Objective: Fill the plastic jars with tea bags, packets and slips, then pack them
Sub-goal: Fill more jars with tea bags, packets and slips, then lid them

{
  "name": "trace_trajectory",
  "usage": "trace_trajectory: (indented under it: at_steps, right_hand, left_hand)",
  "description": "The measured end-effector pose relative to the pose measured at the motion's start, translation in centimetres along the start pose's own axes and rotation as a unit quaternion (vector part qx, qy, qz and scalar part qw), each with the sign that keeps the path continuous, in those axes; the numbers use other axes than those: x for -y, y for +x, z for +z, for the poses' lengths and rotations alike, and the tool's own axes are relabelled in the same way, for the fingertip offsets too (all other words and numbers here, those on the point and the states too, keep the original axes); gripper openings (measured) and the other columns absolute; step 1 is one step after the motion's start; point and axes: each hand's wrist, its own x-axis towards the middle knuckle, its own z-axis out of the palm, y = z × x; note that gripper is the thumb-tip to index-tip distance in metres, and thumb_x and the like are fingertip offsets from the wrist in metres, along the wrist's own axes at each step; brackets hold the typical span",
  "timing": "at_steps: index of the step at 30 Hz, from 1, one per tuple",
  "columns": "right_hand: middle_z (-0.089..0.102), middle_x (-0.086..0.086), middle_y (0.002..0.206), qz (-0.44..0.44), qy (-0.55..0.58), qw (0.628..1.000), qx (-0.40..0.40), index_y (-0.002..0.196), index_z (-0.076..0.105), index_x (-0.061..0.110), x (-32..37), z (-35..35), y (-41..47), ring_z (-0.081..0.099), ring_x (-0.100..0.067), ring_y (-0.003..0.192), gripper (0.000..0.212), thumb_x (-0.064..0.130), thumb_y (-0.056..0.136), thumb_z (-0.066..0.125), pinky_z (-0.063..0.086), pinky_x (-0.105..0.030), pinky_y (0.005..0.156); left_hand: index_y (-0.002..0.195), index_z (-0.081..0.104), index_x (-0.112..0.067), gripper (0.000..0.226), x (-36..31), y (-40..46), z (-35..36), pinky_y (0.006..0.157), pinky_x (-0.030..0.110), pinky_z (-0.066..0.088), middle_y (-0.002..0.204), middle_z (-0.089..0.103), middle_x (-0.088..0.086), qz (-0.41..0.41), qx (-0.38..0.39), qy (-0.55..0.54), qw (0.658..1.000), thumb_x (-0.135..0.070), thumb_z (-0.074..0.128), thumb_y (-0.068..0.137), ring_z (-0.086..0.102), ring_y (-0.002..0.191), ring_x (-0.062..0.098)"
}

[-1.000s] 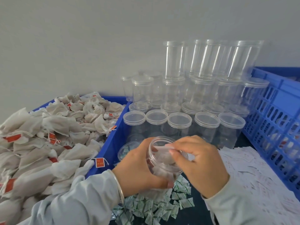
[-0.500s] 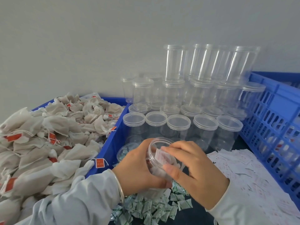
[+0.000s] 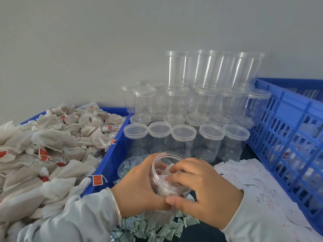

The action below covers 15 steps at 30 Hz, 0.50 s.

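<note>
At the lower centre of the frame, a clear plastic jar (image 3: 170,177) is being held tilted with its open mouth facing up and away, white tea bags and a paper slip showing through its wall. The left hand (image 3: 139,187) is wrapping round the jar's left side, fingers curled about it. The right hand (image 3: 201,187) is resting over the rim, its fingertips (image 3: 172,172) dipping into the mouth and its thumb pressing the outside wall; whether they are pinching anything inside is not clear. Beneath the jar, green-and-white packets (image 3: 157,231) are lying in a heap. To the lower right, white slips (image 3: 253,182) are spreading over the surface. At the left, a blue bin (image 3: 111,154) is holding piled tea bags (image 3: 43,147) with red tags. Behind, lidded empty jars (image 3: 183,133) are standing stacked beside a blue crate (image 3: 288,137). Compared with half a second ago, the right fingers are reaching deeper into the mouth.
</note>
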Motion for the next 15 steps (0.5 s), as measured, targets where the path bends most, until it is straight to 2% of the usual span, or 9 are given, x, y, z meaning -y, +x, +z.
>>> trace_trajectory:
  at_steps: [2,3,6,9,12,15]
  right_hand:
    - [0.064,0.008,0.108,0.008,0.026,0.999,-0.023,0.113,0.069,0.02,-0.1,-0.3,-0.2,0.058,-0.008,0.102,0.05,0.054,0.079,0.054,0.046,-0.029,0.09]
    - [0.063,0.009,0.106,0.004,0.033,0.999,-0.035,0.111,0.069,0.021,-0.2,-0.5,-0.3,0.057,-0.005,0.099,0.046,0.051,0.078,0.057,0.047,-0.026,0.088]
    - [0.064,0.009,0.091,-0.012,0.053,0.998,-0.037,0.086,0.072,0.019,-0.3,-1.1,-0.4,0.054,-0.001,0.086,0.027,0.042,0.078,0.059,0.047,-0.022,0.077]
    - [0.062,0.006,0.075,-0.046,0.039,0.998,-0.017,0.075,0.07,0.016,-0.3,-1.7,-0.4,0.051,-0.005,0.074,0.025,0.036,0.081,0.058,0.046,-0.029,0.067]
    - [0.06,0.006,0.068,-0.063,0.016,0.997,-0.039,0.074,0.069,0.015,-0.2,-2.5,-0.4,0.052,-0.011,0.067,0.024,0.034,0.083,0.058,0.05,-0.034,0.059]
    - [0.061,0.004,0.068,-0.065,-0.007,0.996,-0.06,0.074,0.07,0.013,-0.3,-3.7,-0.6,0.053,-0.013,0.065,0.024,0.033,0.084,0.06,0.049,-0.033,0.057]
  left_hand:
    - [0.115,0.042,-0.055,0.084,-0.1,0.0,-0.2,0.084,0.015,0.049,0.111,0.056,-0.029,0.005,-0.007,-0.008,1.0,-0.035,0.088,0.048,0.055,0.108,-0.006]
    - [0.114,0.041,-0.057,0.085,-0.1,0.0,-0.3,0.083,0.012,0.049,0.111,0.056,-0.03,0.006,-0.008,-0.012,1.0,-0.037,0.089,0.047,0.055,0.108,-0.006]
    - [0.11,0.039,-0.064,0.084,-0.3,-0.1,-0.3,0.08,0.008,0.046,0.111,0.054,-0.033,0.008,-0.005,-0.027,1.0,-0.045,0.088,0.044,0.055,0.107,-0.008]
    - [0.111,0.038,-0.064,0.086,-0.3,-0.1,-0.3,0.087,0.013,0.048,0.114,0.055,-0.031,0.009,0.002,-0.035,0.999,-0.051,0.087,0.041,0.054,0.111,-0.007]
    - [0.122,0.038,-0.055,0.094,-0.4,-0.2,-0.4,0.094,0.015,0.045,0.124,0.056,-0.023,0.015,0.009,-0.085,0.996,-0.059,0.085,0.041,0.05,0.119,-0.005]
    - [0.132,0.034,-0.042,0.099,-0.5,-0.3,-0.4,0.095,0.014,0.043,0.128,0.053,-0.025,0.017,0.015,-0.119,0.993,-0.071,0.076,0.047,0.048,0.122,-0.005]
